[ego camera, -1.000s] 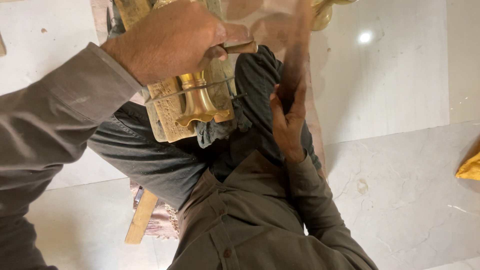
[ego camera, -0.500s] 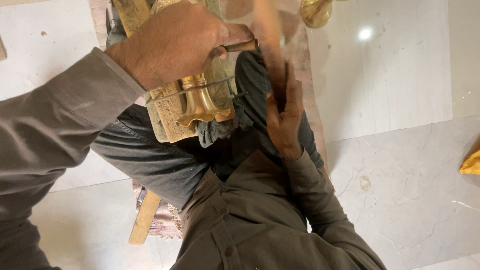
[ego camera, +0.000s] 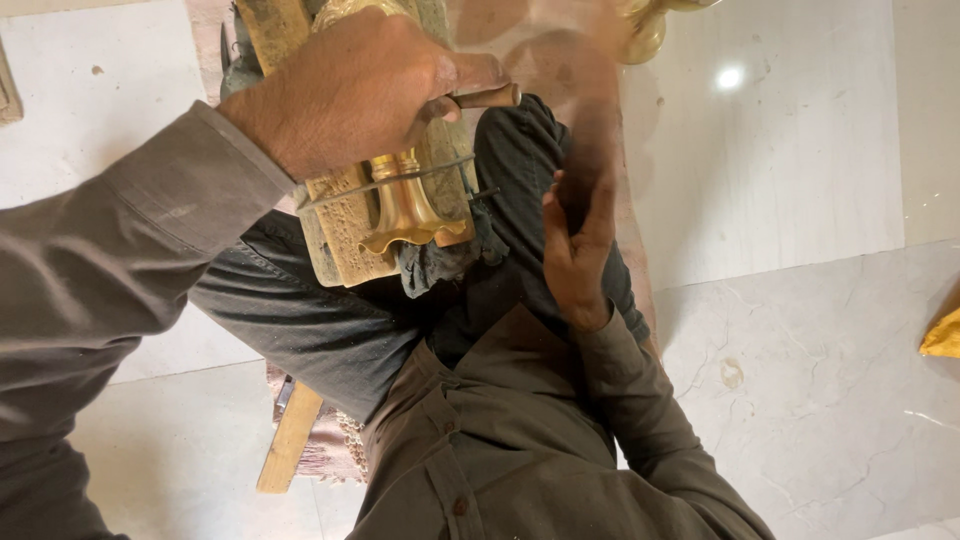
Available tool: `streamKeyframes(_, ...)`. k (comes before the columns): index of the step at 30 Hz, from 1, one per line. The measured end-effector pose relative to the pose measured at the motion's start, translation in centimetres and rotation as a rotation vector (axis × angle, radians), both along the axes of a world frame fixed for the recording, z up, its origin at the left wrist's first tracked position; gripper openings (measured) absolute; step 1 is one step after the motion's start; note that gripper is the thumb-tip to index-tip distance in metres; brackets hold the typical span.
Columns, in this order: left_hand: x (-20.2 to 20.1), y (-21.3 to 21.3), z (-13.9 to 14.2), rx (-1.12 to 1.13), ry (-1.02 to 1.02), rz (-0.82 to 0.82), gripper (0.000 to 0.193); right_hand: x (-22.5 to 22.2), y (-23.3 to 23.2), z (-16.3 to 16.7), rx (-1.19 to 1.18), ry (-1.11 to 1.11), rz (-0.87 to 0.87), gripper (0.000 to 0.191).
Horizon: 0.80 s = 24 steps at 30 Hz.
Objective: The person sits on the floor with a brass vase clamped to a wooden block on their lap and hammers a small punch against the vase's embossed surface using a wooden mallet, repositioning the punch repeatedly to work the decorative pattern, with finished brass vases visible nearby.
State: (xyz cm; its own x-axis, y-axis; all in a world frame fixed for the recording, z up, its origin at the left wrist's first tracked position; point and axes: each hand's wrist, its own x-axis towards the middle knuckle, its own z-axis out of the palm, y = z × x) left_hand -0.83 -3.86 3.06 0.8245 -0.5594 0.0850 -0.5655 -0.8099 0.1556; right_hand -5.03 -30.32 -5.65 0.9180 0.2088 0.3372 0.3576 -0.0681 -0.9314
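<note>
Our right hand has swung down and nearer since a moment ago, blurred, so whether its fingers grip anything we cannot tell; it looks mid-stroke. Beyond it our left hand stays closed on a rod over the brass piece, wired to a block on our lap. Farther off, another brass part; right, a yellow cloth on the floor

I watch through one head-worn camera, aimed steeply down and close over my lap, both hands and the pale marble floor.
</note>
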Motion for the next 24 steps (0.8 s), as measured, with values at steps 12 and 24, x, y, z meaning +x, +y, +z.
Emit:
streamKeyframes(12,-0.3,-0.4,1.0,-0.045,0.097,0.067,0.054,0.5,0.2,1.2,-0.415,-0.108,0.003,0.061)
streamKeyframes(24,-0.1,-0.1,1.3,-0.197,0.059,-0.022,0.048,0.4,0.6,1.0,0.276,0.086,0.087,0.065)
